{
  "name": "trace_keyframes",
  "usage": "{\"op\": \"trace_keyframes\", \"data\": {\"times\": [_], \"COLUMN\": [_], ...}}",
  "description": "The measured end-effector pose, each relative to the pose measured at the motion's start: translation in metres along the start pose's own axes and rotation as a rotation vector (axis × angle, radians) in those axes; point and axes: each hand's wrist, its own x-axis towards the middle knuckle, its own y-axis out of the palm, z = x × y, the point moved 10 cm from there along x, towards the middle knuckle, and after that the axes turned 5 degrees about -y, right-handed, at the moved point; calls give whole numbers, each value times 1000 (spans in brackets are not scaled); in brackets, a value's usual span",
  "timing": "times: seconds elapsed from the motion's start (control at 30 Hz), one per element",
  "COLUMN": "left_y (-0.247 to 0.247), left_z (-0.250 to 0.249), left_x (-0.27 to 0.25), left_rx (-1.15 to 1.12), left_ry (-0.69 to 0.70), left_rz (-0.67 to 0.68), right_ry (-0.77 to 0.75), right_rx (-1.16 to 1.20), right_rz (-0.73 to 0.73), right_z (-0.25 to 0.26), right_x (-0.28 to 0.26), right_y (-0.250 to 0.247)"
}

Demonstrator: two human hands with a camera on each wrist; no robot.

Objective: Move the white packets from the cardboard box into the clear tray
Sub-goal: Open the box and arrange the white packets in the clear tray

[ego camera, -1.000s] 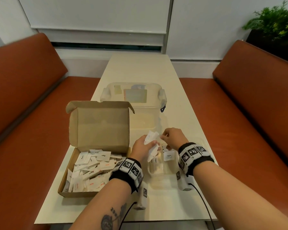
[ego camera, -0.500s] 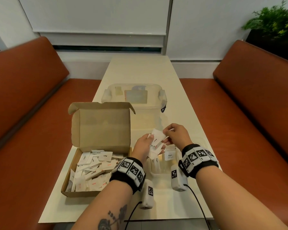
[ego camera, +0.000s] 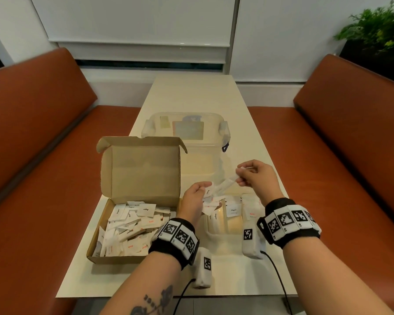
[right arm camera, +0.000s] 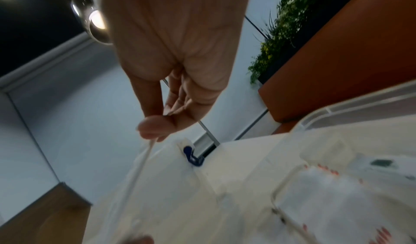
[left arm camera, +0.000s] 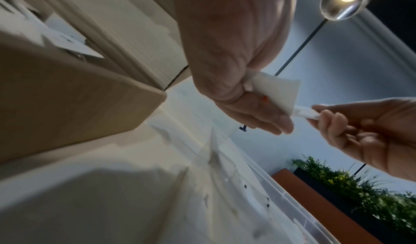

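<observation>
Packets held above the clear tray [ego camera: 216, 230], both hands engaged.

White packets: small flat paper squares, black or red print. Left hand [ego camera: 192, 201] grips a bunch of packets [ego camera: 210, 197] in curled fingers, over the tray's left edge; right hand [ego camera: 256, 178] pinches one packet [ego camera: 225, 185] between thumb and fingertip, above the tray's far side. More packets stand inside the tray; a loose heap fills the cardboard box [ego camera: 132, 223] left of it. Left wrist view alone shows a red mark on the held packets [left arm camera: 276, 89]; right wrist view shows the pinched packet [right arm camera: 139, 167] edge-on.

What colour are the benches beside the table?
Reddish-brown benches, clearest in the head view.
</observation>
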Motion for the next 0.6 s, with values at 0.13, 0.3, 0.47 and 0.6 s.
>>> {"op": "trace_keyframes", "data": {"times": [0.13, 0.3, 0.47, 0.6], "left_y": [3, 3, 2, 2], "left_z": [1, 1, 0, 0], "left_x": [0, 1, -1, -3], "left_rx": [-79, -45, -23, -40], "left_ry": [-21, 8, 35, 40], "left_rz": [44, 43, 38, 39], "right_ry": [-63, -78, -118, -102], "right_rx": [32, 64, 115, 163], "right_rz": [-14, 3, -22, -95], "right_z": [17, 22, 25, 14], "right_x": [-3, -9, -14, -15], "right_y": [-8, -8, -12, -15]}}
